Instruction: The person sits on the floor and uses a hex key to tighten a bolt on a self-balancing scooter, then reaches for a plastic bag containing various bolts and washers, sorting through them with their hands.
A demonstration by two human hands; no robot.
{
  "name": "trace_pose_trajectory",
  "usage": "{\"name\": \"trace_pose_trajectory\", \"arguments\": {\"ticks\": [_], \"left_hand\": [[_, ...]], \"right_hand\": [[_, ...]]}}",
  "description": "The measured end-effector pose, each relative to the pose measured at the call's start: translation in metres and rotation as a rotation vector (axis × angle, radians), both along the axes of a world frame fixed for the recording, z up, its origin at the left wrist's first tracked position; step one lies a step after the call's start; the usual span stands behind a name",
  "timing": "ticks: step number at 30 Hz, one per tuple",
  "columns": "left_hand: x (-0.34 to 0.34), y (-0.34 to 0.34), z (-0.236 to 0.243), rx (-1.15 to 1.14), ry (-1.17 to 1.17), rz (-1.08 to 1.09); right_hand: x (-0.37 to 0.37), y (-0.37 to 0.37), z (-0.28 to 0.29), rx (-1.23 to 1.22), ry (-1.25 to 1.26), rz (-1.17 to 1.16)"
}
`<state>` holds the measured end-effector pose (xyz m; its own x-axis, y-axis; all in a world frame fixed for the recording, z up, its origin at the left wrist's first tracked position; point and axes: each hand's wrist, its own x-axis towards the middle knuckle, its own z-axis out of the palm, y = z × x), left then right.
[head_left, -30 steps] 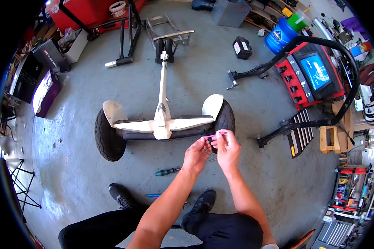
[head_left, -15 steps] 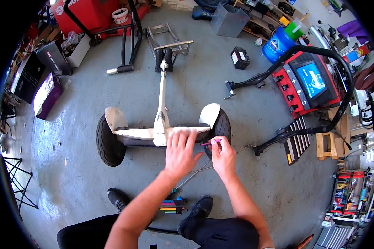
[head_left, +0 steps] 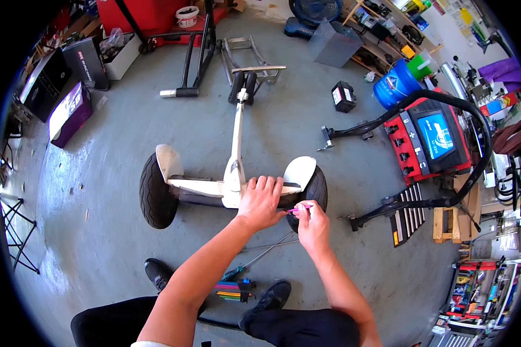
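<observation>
Purple rod: the slim, short purple rod (head_left: 302, 209) sits at my right fingertips, in front of the scooter's right wheel, lying nearly level with its left end close to my left thumb; I cannot tell whether it touches the thumb or the scooter.
Right hand: my right hand (head_left: 314, 226) pinches the rod between thumb and fingers, the other fingers curled in.
Left hand: my left hand (head_left: 262, 202) lies palm down over the right half of the scooter's deck, fingers stretched forward and slightly apart, thumb out toward the rod.
White scooter: the two-wheeled white scooter (head_left: 234, 189) is on the floor before me, its steering stem pointing away to two black pads.
Wheels: the right wheel (head_left: 316, 191) is just beyond my right hand; the left wheel (head_left: 158, 194) is well apart from both hands. Each has a white fender.
By my feet: a screwdriver (head_left: 233, 273) with a teal handle and, just beside it, a black holder of coloured keys (head_left: 235, 291) lie nearer me than the scooter, between my dark shoes.
Right side: a red machine (head_left: 396, 147) with a lit blue screen, within a black tubular frame (head_left: 488, 136); a blue bucket (head_left: 392, 87) behind it.
Beyond the stem: a bare metal frame (head_left: 260, 68) and, to its right, a small black box (head_left: 344, 98).
Far left: a purple box (head_left: 80, 120) on the grey floor (head_left: 116, 173).
</observation>
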<state>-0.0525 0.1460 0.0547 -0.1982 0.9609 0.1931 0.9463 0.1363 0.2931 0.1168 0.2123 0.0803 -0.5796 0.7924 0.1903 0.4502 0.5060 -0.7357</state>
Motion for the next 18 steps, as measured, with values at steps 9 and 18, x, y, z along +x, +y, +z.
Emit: {"name": "trace_pose_trajectory", "arguments": {"ticks": [9,18], "left_hand": [[-0.007,-0.008,-0.01,-0.006,0.016,-0.024],[0.002,-0.129,-0.023,0.376,-0.35,0.131]], "right_hand": [[-0.042,-0.034,0.013,0.362,-0.386,0.194],[-0.031,-0.061,-0.005,0.381,-0.257,0.205]]}}
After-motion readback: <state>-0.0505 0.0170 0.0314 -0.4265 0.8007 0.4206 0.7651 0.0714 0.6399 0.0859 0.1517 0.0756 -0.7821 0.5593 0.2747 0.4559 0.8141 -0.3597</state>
